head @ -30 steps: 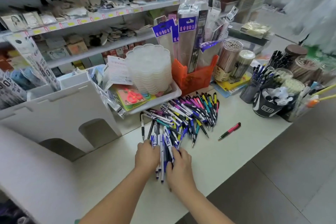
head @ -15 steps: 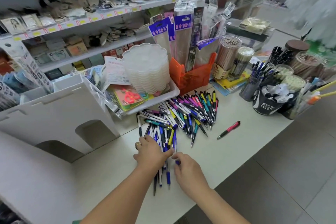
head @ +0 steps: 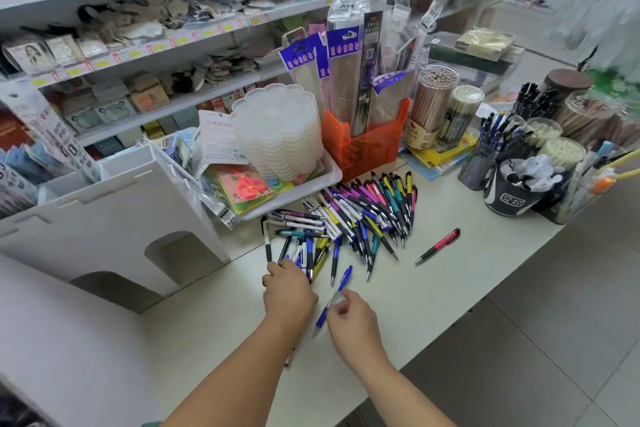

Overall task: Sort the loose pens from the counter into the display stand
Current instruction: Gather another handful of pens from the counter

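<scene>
Most of the loose pens (head: 360, 215) lie heaped on the counter (head: 450, 288), unsorted. Our right hand (head: 351, 319) pinches one blue pen (head: 334, 298); our left hand (head: 287, 291) curls over several more. We see none in the white display stand (head: 114, 218).

We are in a shop that sells pens and paper things. Long shelves (head: 194, 38) with little yellow and red price tags (head: 74, 72) run along the wall, full of packed goods. On the counter (head: 433, 288) we see tubs of pencils (head: 433, 104), cups of pens (head: 485, 159) and hanging packets (head: 346, 55).
</scene>
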